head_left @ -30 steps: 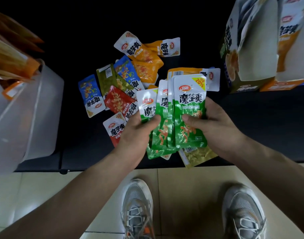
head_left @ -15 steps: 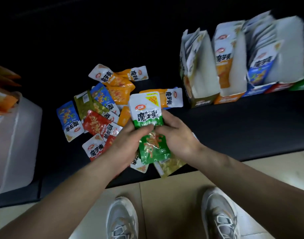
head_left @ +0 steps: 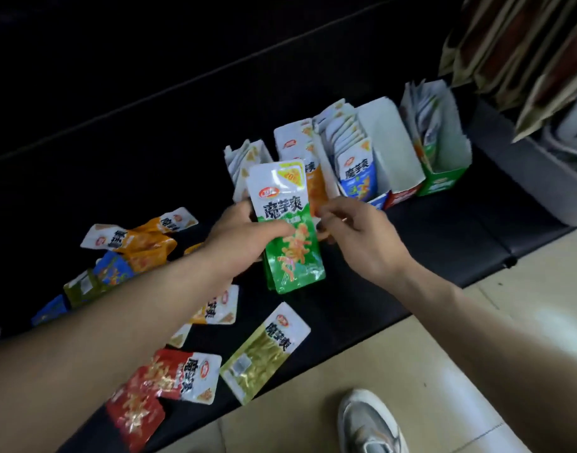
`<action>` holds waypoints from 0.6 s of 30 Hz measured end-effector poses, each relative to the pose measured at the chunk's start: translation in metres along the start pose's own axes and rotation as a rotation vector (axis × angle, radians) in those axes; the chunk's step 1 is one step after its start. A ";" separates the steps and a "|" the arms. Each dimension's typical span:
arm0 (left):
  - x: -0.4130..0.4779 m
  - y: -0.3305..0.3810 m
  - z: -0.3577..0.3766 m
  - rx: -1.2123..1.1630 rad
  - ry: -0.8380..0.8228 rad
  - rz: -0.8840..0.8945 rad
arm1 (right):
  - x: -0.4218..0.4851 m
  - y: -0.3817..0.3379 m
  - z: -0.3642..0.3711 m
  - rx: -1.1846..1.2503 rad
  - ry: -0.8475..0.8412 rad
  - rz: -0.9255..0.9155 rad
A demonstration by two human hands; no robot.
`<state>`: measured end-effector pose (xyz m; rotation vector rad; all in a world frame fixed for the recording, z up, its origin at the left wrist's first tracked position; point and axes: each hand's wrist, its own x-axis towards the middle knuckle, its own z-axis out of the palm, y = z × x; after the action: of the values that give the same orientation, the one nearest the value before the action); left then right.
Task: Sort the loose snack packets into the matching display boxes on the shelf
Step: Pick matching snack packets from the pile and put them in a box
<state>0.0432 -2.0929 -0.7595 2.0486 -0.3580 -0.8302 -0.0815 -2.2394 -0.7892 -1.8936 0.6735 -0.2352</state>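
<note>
My left hand (head_left: 244,237) grips a stack of green snack packets (head_left: 290,243) upright above the dark shelf (head_left: 411,256). Loosely curled, my right hand (head_left: 362,237) has its fingertips at the stack's right edge. Just behind the stack stands a row of display boxes: olive (head_left: 244,158), orange (head_left: 292,142), blue (head_left: 359,178), red (head_left: 405,194) and green (head_left: 444,181). Loose packets lie on the shelf to the left and front: orange (head_left: 143,237), blue (head_left: 114,269), red (head_left: 179,374) and yellow-green (head_left: 267,351).
Tall brown bags (head_left: 516,44) hang at the upper right above the boxes. The shelf's front edge meets a beige tiled floor (head_left: 476,338), where my shoe (head_left: 369,423) shows. My left forearm covers part of the loose pile.
The view has swung right and both hands have carried the green stack up toward the display boxes. My right hand's grip has loosened to the stack's edge.
</note>
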 end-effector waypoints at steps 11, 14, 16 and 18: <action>0.105 0.120 0.167 -0.189 -0.039 0.182 | 0.022 0.103 -0.132 -0.289 0.551 0.123; 0.126 0.134 0.200 -0.168 0.042 0.213 | 0.033 0.116 -0.140 -0.311 0.511 0.041; 0.138 0.136 0.212 -0.167 0.100 0.227 | 0.041 0.121 -0.143 -0.314 0.466 0.032; 0.147 0.138 0.221 -0.178 0.138 0.235 | 0.045 0.122 -0.145 -0.320 0.447 0.048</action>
<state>0.0102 -2.3874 -0.7975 1.8441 -0.4225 -0.5538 -0.1521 -2.4121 -0.8445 -2.1463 1.1086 -0.5582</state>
